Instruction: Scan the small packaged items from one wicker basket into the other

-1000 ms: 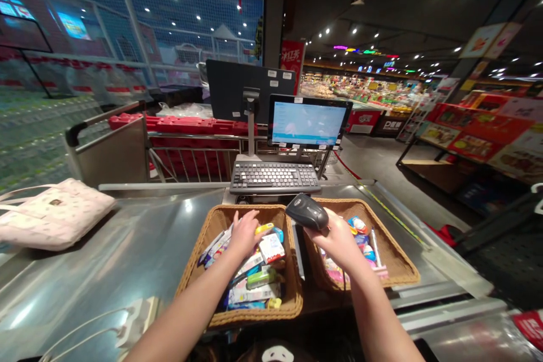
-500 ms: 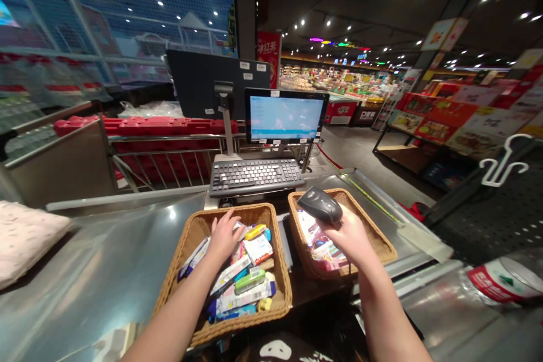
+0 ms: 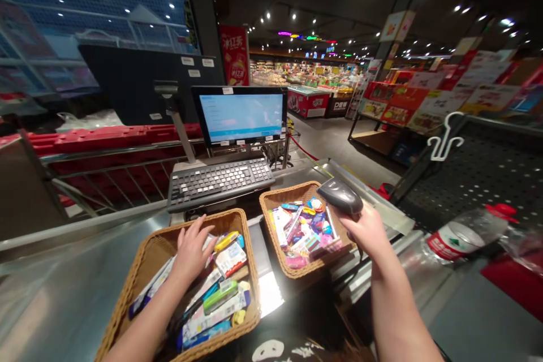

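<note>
Setting: supermarket checkout, shelves and aisles far ahead of the grip.
Counter: steel checkout counter (image 3: 51, 300) beneath both hands.
Ahead of the grip: monitor (image 3: 240, 116), with keyboard (image 3: 218, 184) just below it.
Left of the grip: left basket (image 3: 139, 254), wicker, heaped with packets (image 3: 214, 302).
Below the grip: right basket (image 3: 292, 195), wicker, also full.
Right of the grip: bottle (image 3: 464, 235), lying on its side.
Right hand (image 3: 367, 232): clenched round a handheld scanner (image 3: 340, 196).
Left hand (image 3: 190, 251): open, fingers spread over the packets; contact unclear.
Risk: packets spilling, if a hand or the scanner knocks the heaped baskets.
</note>
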Demonstrator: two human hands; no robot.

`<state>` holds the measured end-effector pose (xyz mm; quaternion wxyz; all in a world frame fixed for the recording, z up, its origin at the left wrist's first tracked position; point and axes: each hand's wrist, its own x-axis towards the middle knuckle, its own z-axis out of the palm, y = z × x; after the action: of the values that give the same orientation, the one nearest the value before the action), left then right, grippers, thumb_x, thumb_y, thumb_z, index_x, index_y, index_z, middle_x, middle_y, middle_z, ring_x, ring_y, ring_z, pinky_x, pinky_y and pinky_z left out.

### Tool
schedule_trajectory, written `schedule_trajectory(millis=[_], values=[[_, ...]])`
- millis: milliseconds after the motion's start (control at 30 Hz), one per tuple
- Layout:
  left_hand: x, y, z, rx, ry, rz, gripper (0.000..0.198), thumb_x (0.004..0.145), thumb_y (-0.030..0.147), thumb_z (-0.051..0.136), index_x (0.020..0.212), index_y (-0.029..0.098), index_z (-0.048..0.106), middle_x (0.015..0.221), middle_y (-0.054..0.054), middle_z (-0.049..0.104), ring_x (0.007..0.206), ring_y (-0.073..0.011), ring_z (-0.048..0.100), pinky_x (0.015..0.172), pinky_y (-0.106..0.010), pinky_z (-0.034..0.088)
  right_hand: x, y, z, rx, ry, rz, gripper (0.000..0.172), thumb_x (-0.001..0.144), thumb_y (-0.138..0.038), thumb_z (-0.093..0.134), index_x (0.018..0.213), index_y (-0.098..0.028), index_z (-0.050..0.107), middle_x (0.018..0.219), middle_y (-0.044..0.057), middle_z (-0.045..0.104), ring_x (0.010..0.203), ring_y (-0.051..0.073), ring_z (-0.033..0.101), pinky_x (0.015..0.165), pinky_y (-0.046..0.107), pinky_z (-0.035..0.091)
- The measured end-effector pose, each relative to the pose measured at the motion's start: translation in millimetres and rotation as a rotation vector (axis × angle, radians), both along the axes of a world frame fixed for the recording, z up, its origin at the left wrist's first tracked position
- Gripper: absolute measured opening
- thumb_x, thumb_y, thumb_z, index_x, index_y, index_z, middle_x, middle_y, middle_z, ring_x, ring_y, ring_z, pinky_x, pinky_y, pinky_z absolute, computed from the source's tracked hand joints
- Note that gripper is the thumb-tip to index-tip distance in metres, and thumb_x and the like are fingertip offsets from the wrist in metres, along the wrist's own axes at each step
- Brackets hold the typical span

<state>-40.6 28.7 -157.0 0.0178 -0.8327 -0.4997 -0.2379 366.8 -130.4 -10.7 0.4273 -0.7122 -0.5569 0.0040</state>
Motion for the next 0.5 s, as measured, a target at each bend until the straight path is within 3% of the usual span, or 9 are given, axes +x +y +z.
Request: schedule_trajectory(millis=[100, 200, 333, 500], values=[[20.6, -1.1, 15.7, 0.027, 0.031, -0.082, 0.033, 0.090, 0.041, 0.046, 0.110, 0.022, 0.064, 0.145, -0.016, 0.048, 0.134, -0.0344, 0.044, 0.109, -0.064, 0.028, 16.6, -0.4, -0.1, -0.002, 0.010, -0.018, 0.032, 0.072, -0.042, 0.060, 0.088, -0.017, 0.070, 0.093, 0.010, 0.071, 0.089, 0.028, 0.065, 0.080, 0.038, 0.051], [57.1, -4.1, 34.1, 0.038, 0.019, -0.155, 0.033, 0.090, 0.043, 0.048, 0.111, 0.023, 0.063, 0.147, -0.014, 0.045, 0.136, -0.0336, 0.040, 0.110, -0.064, 0.026, 29.7, 1.4, -1.9, -0.014, 0.017, -0.016, 0.033, 0.074, -0.043, 0.060, 0.091, -0.018, 0.071, 0.096, 0.009, 0.072, 0.092, 0.028, 0.065, 0.081, 0.038, 0.051], [125.4, -11.5, 49.5, 0.008, -0.003, -0.254, 0.034, 0.088, 0.043, 0.053, 0.114, 0.024, 0.062, 0.150, -0.014, 0.041, 0.139, -0.0339, 0.036, 0.112, -0.066, 0.022, 43.6, 5.3, -6.1, -0.023, 0.054, 0.000, 0.032, 0.074, -0.039, 0.062, 0.095, -0.017, 0.071, 0.099, 0.009, 0.072, 0.093, 0.027, 0.065, 0.082, 0.037, 0.051], [217.5, -19.3, 49.2, -0.035, 0.054, -0.403, 0.050, 0.080, 0.052, 0.063, 0.118, 0.020, 0.061, 0.154, -0.020, 0.032, 0.142, -0.0378, 0.030, 0.113, -0.067, 0.014, 60.5, 9.4, -10.6, -0.013, 0.078, 0.040, 0.028, 0.074, -0.036, 0.062, 0.093, -0.017, 0.070, 0.097, 0.009, 0.071, 0.091, 0.026, 0.065, 0.082, 0.037, 0.051]])
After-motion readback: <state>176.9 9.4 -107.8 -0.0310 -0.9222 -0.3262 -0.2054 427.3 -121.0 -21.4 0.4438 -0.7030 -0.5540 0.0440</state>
